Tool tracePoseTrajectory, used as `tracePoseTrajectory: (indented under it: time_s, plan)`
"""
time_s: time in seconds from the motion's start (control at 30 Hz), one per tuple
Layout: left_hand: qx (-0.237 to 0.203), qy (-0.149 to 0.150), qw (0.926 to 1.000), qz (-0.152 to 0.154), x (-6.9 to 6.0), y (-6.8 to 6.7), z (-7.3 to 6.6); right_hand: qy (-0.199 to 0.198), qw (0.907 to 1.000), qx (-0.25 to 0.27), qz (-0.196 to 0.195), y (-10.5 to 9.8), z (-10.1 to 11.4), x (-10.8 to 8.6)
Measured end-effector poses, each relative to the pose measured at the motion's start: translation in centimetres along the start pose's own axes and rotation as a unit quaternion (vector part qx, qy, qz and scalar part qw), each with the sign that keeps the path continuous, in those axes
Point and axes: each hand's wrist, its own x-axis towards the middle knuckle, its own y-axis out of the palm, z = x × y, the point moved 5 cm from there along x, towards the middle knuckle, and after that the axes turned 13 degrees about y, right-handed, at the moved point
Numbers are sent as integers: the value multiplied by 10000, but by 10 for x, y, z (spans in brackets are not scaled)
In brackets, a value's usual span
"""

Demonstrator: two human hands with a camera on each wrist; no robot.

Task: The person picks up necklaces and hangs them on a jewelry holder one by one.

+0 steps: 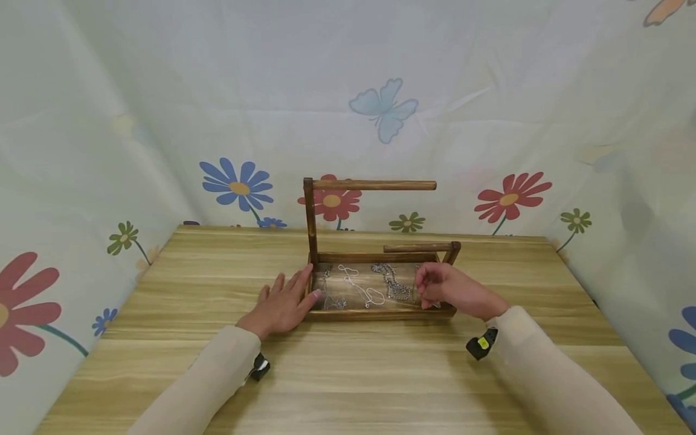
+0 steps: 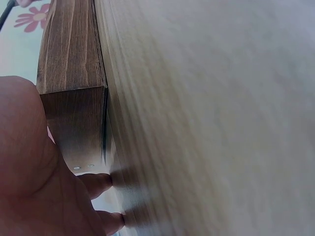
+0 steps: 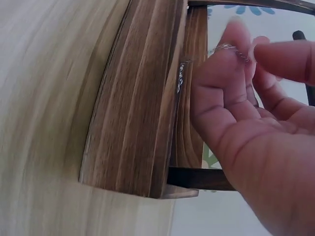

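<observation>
A dark brown wooden tray (image 1: 375, 315) holds several silver chain necklaces. Inside it lie a fine chain (image 1: 334, 304) at the left, a thin bright chain (image 1: 374, 296) in the middle and a thicker chain (image 1: 391, 281) right of that. My left hand (image 1: 280, 305) touches the tray's left end, its fingers spread and fairly straight. Over the right end, my right hand (image 1: 454, 290) pinches a thin silver chain (image 3: 225, 46) between thumb and fingers. Part of that chain is hidden by the fingers. Some chain (image 3: 180, 78) shows by the tray's inner wall.
From the tray's left end rises a tall post with a horizontal wooden bar (image 1: 375, 185). A lower bar (image 1: 418, 248) reaches inward from the right end, close to my right hand. The tray stands on a wood-grain table (image 1: 348, 374) before a flowered cloth backdrop (image 1: 272, 90).
</observation>
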Motion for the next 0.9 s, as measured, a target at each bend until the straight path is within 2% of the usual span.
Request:
tracePoseTrajectory:
  time_s: [0.07, 0.17, 0.3, 0.4, 0.5, 0.53, 0.67, 0.8, 0.9]
  plan:
    - [-6, -1, 10000, -5, 0, 0, 0, 72, 9999, 82, 76, 0, 0, 0]
    - [-12, 2, 10000, -2, 1, 0, 0, 219, 9996, -157, -106, 0, 1, 0]
    - [14, -2, 10000, -5, 1, 0, 1, 446, 9914, -1041, -657, 2, 4, 2]
    - [37, -1, 10000, -4, 2, 1, 2, 425, 9727, -2047, -1009, 4, 12, 2]
    - [35, 5, 10000, -1, 2, 0, 1, 393, 9440, -3067, -1154, 7, 19, 1]
    - [31, 6, 10000, 2, 2, 0, 1, 414, 9338, -3367, -1140, 7, 22, 1]
    - [-31, 37, 10000, -44, 3, 1, 3, 622, 9030, -4160, -875, 10, 28, -3]
    - [-185, 105, 9996, -190, 3, 3, 7, 609, 8868, -4523, -735, 11, 33, -5]
    - [-282, 83, 9994, -167, 0, 1, 3, 548, 8880, -4508, -727, 8, 34, -6]
